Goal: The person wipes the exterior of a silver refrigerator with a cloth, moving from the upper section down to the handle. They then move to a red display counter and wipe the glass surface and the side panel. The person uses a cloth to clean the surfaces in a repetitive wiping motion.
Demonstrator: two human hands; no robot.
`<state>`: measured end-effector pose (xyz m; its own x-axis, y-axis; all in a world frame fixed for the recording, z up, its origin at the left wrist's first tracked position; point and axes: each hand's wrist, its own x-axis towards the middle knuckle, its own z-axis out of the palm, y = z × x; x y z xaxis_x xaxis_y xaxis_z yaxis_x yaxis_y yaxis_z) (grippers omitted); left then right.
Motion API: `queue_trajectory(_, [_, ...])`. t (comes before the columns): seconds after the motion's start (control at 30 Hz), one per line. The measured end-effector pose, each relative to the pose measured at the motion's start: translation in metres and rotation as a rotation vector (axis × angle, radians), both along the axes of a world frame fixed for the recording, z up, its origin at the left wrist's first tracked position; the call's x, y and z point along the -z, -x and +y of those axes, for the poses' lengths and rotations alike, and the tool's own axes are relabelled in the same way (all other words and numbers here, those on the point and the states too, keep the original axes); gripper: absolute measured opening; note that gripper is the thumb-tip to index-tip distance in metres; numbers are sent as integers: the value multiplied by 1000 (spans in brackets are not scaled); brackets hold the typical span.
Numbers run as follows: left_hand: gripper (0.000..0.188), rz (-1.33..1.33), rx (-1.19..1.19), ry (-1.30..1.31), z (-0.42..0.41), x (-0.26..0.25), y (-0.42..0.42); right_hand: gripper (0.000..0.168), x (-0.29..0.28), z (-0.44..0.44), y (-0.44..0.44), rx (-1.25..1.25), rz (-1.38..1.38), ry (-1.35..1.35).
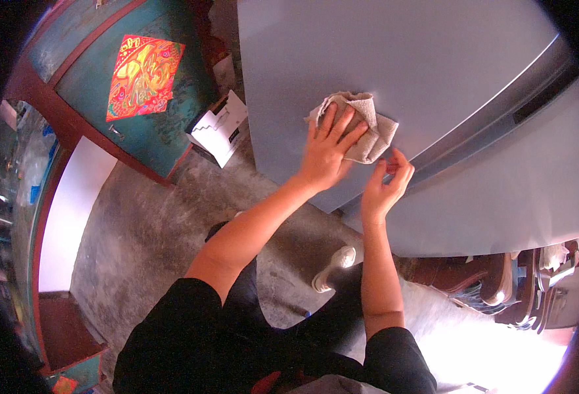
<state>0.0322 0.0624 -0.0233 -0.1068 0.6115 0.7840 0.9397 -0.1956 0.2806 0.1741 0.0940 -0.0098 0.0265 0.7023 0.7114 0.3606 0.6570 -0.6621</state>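
Observation:
A folded beige cloth (375,130) lies against the smooth grey door panel (393,54) of what looks like a refrigerator. My left hand (328,152) presses it there, fingers spread over the fabric. Just below the cloth's lower right corner is my right hand (390,180), its fingers loosely curled and nothing visible in them. Whether its fingertips touch the cloth or the panel, I cannot tell. A dark recessed gap (447,152) runs diagonally between this panel and a second grey panel (506,182).
A teal cabinet with dark red trim (171,133) stands at left, bearing a red and gold printed sheet (144,79). An open white box (220,128) sits beside it. Below me are the concrete floor (136,236) and a white shoe (336,266). Dark wooden furniture (496,283) stands at right.

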Motion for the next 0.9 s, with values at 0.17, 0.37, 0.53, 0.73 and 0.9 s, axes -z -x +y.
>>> queue_trajectory(0.17, [57,18,-8,-52,2,-4,9,28,4,8,-13,-27,68,74])
queue_trajectory(0.37, [58,-54,-126,-166,10,-1,37,35,2,17,-19,41,279,165])
queue_trajectory(0.53, [63,-331,-125,-247,11,-2,70,36,18,32,-27,35,98,67])
queue_trajectory(0.73, [55,-1232,63,-356,15,10,97,39,22,27,-23,74,-12,14])
queue_trajectory(0.9, [55,-1747,-7,-312,12,33,114,58,19,14,-14,79,-28,44])
